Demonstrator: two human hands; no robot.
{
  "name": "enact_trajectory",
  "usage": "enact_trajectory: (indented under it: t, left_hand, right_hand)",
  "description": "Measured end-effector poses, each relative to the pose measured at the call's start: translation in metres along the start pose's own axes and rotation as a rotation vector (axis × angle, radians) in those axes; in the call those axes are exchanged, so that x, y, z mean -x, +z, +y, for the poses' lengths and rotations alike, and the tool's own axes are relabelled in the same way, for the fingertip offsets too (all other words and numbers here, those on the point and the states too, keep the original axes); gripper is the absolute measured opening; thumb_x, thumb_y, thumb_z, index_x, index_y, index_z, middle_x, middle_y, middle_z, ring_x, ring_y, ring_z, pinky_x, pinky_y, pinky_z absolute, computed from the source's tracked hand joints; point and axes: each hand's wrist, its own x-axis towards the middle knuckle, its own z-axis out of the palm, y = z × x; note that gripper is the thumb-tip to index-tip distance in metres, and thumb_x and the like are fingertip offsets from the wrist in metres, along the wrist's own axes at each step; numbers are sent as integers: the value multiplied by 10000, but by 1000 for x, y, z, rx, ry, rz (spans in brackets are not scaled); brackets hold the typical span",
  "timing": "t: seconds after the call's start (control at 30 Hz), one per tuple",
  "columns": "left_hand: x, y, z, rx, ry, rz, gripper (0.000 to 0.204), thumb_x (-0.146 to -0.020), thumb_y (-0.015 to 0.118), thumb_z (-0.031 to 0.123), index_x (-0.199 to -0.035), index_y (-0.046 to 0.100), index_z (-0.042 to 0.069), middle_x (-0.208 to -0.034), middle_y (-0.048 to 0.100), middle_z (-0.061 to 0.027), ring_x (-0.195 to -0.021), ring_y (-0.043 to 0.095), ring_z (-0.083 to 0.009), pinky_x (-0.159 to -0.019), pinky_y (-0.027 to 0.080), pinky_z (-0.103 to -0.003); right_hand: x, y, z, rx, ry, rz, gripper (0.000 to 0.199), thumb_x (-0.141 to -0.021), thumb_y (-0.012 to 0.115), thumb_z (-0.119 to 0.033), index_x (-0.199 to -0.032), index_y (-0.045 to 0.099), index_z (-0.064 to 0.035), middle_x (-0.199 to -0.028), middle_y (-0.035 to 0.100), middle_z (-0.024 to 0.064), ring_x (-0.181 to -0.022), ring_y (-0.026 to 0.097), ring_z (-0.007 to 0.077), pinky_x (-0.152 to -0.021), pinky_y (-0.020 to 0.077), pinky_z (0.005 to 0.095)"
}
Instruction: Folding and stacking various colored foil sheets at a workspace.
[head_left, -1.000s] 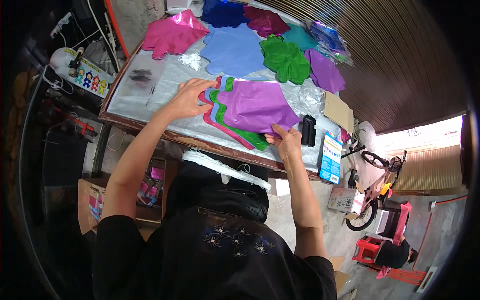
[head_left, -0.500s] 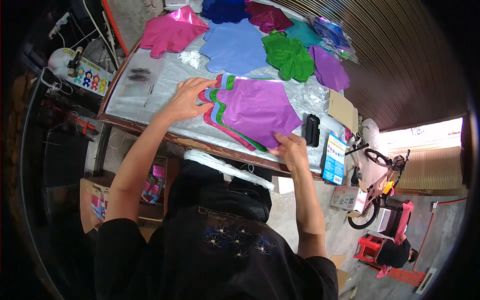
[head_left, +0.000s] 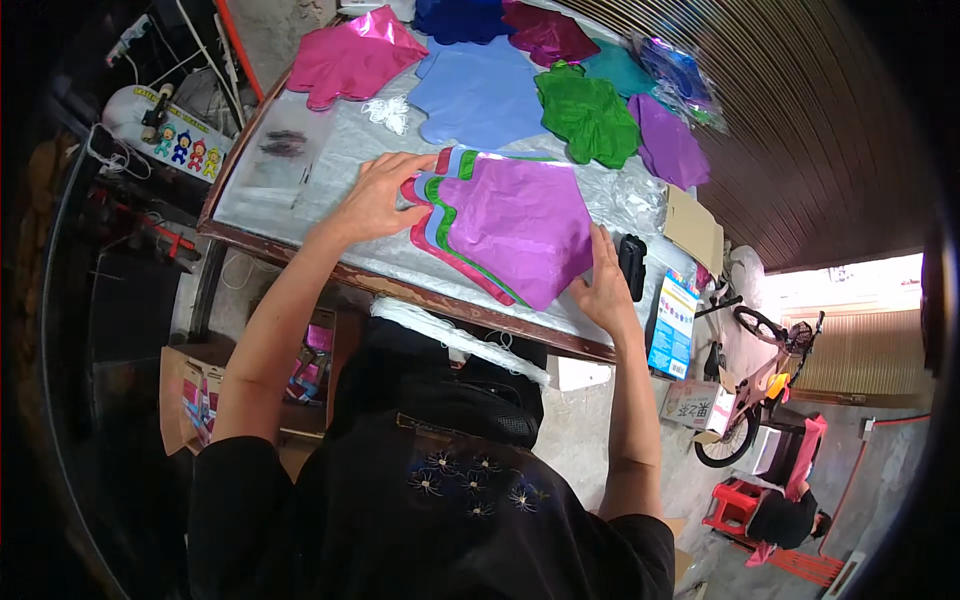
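I am pressing my left hand (head_left: 375,195) flat on the left edge of a stack of foil balloons (head_left: 500,225), purple one on top, while my right hand (head_left: 603,285) is resting against its right edge. The stack is lying on the plastic-covered bench (head_left: 300,190), beside a black device (head_left: 632,265).

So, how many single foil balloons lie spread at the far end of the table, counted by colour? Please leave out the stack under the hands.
Pink foil balloon: 1
Light blue: 1
Dark blue: 1
Magenta: 1
Green: 1
Teal: 1
Purple: 1
Total: 7
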Motion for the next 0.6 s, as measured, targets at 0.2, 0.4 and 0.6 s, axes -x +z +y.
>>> enact_trajectory:
  t: [0.2, 0.4, 0.6]
  left_hand:
    - [1, 0, 1, 5, -14, -20, 694, -776, 782, 213, -1414, 521, 136, -1261, 589, -78, -1210, 519, -276, -1064, 336, -437]
    - [0, 1, 1, -20, -14, -21, 701, -770, 785, 210, -1416, 520, 139, -1215, 590, -77, -1185, 525, -275, -1052, 340, -438]
    - [-2, -1, 1, -14, -5, -16, 679, -772, 782, 207, -1399, 533, 132, -1214, 586, -77, -1188, 522, -279, -1051, 339, -438]
  right_hand:
    - [-7, 3, 11, 28, -14, -13, 827, -754, 664, 6, -1508, 324, 29, -1528, 367, 307, -1449, 345, 416, -1186, 324, 412]
    - [-4, 4, 14, -7, -52, 13, 794, -747, 673, 2, -1481, 373, 31, -1487, 437, 285, -1407, 417, 402, -1167, 355, 402]
    - [-7, 0, 11, 4, -64, 34, 745, -744, 679, 1, -1441, 416, 36, -1422, 509, 267, -1328, 506, 394, -1109, 417, 402]
